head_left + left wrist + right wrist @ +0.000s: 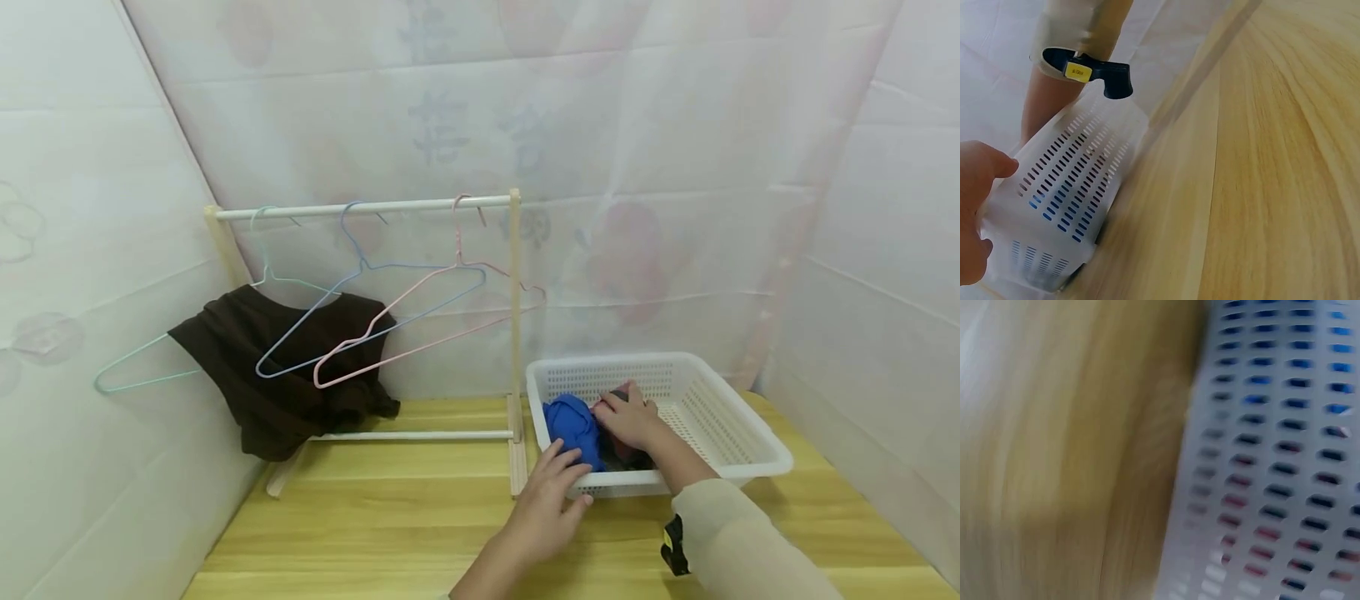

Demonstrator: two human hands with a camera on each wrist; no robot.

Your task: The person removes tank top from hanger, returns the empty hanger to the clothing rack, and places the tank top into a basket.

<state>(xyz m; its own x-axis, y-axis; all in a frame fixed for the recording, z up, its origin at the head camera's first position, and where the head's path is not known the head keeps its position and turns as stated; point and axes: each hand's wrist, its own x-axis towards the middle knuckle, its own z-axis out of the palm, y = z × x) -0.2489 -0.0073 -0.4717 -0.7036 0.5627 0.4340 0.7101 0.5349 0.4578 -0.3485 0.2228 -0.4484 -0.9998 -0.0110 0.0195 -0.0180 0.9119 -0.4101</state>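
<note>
In the head view a white plastic basket (738,408) stands on the table at the right. A bundle of blue cloth (576,429) lies at its left end, with dark and reddish cloth (621,450) beside it. My right hand (633,419) reaches over the front rim and touches the reddish cloth; whether its fingers pinch the cloth is hidden. My left hand (546,508) is at the basket's front left corner, its fingers loosely spread by the rim near the blue cloth. The left wrist view shows the left hand (975,206) beside the perforated basket wall (1066,175).
Left of the basket stands a rack with a white rail (412,205) and wooden posts. A green hanger (142,383) carries a dark brown garment (300,367). A blue hanger (435,267) and a pink hanger (420,354) hang bare. Fabric walls enclose the wooden table (420,525).
</note>
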